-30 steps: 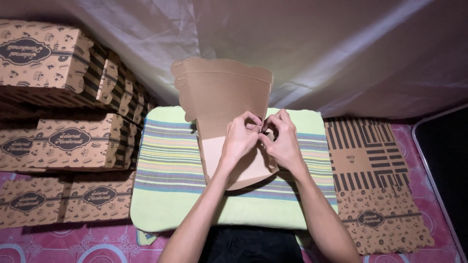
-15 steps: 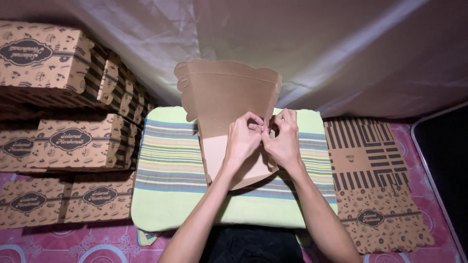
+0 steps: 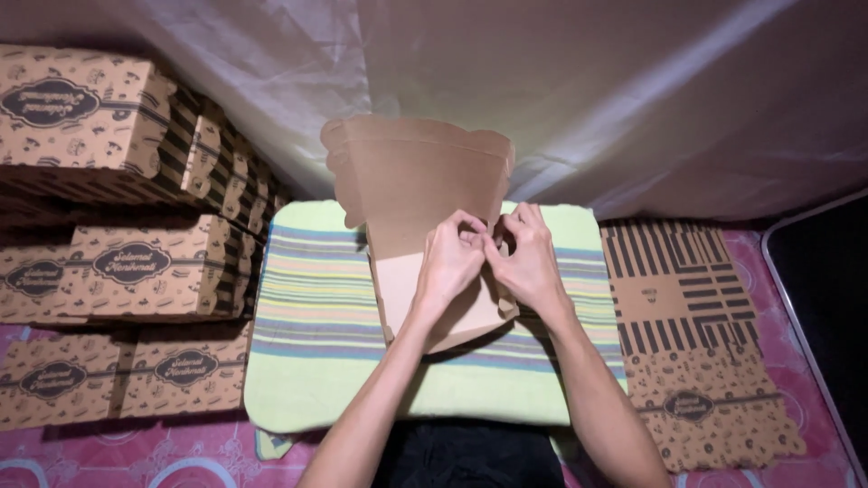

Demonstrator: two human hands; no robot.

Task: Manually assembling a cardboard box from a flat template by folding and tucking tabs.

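Pale draped cloth [image 3: 633,99] is hanging across the back of the scene, and a pink patterned mat [image 3: 805,298] is showing along the bottom and right edges. On it a green cushion with coloured stripes [image 3: 316,316] is lying in the middle, and a half-folded plain brown cardboard box [image 3: 416,181] is sitting on that cushion, its back panel standing upright with scalloped corners. The left hand [image 3: 449,264] and the right hand [image 3: 527,260] are meeting at the box's right side wall, fingertips touching one another; both are curling closed and pinching the cardboard edge there. Folded printed boxes [image 3: 117,262] are sitting stacked at the left, several high, just beside the cushion. Flat unfolded printed box blanks [image 3: 696,361] are lying on the mat to the right of the cushion, near the right forearm
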